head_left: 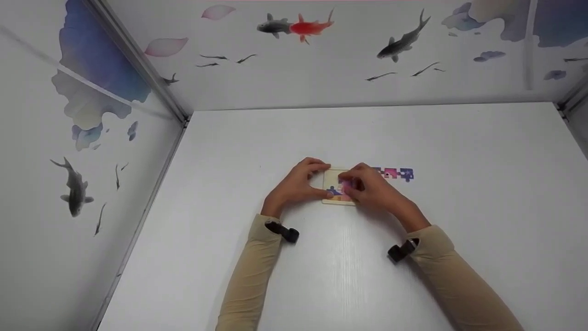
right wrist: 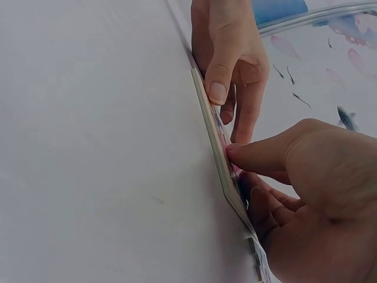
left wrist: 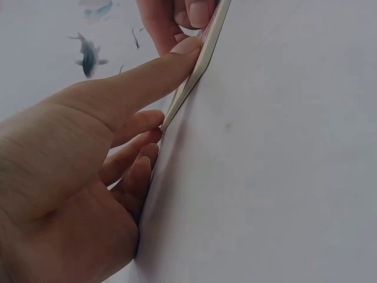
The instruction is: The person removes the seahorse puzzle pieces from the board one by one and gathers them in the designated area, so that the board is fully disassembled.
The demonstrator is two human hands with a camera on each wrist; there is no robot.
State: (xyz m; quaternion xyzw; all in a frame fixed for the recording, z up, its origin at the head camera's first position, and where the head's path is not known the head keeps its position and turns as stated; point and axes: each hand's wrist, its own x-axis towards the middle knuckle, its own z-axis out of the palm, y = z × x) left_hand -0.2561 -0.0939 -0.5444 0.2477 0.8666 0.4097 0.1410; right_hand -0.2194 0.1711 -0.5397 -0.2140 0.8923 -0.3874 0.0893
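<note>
A shallow puzzle board with a pale wooden rim lies on the white table, its lower part filled with purple and pink pieces. My left hand grips its left side, thumb on the lower left corner and fingers at the upper left. Over the board's right half, my right hand pinches a pink and purple puzzle piece between thumb and fingers, low against the board. Much of that piece is hidden by the fingers. In the right wrist view the right thumb presses close to the board's surface.
A short row of loose puzzle pieces lies just right of the board, partly behind the right hand. White table surface extends around the board. Panels painted with fish stand at the back and left of the table.
</note>
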